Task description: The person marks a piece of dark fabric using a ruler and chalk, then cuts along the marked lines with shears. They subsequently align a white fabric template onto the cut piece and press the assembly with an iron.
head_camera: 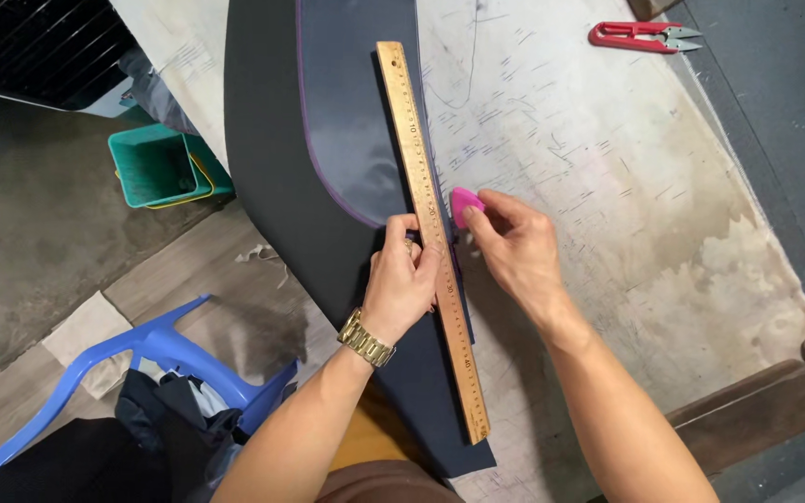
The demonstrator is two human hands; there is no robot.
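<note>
The right hand (512,244) pinches pink chalk (464,203) just right of the long wooden ruler (432,242); the left hand (402,279) fingers press it flat.

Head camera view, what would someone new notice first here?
A long wooden ruler lies down the middle of the table on dark cloth, pressed flat by the left hand. Right beside it, the right hand pinches a pink chalk against the ruler's edge. Red snips lie at the table's far end.

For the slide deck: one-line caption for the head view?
Left hand pins wooden ruler on dark fabric; right hand holds pink chalk at its edge.
</note>
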